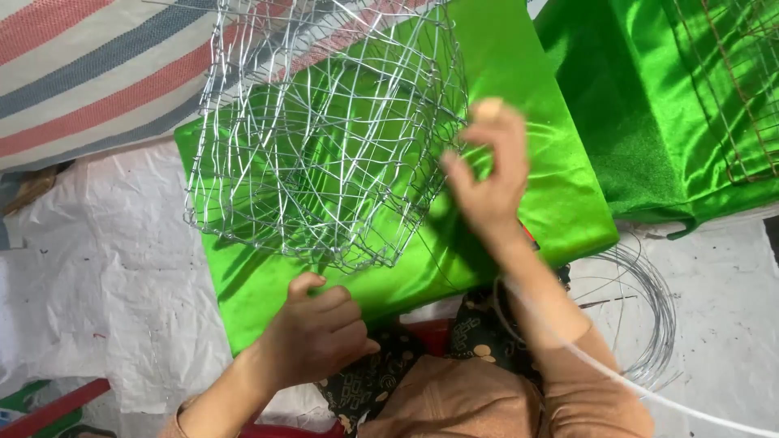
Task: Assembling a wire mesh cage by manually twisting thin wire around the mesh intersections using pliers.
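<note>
wire mesh basket [324, 138] on green satin cloth [560, 203]: right hand [487, 174] pinching its rim wire, left hand [312, 337] curled shut on the cloth edge; wire coil [649, 324] and second green cloth [641, 97] to the right.

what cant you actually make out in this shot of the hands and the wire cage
Head view:
- Right hand: motion-blurred against the wire cage; its grip on any strand is unclear.
- Left hand: curled closed on the green satin cloth, its own fingers hiding the palm.
- Cage top: cut off by the upper edge.
- Wire coil: partly behind the right forearm.
</note>
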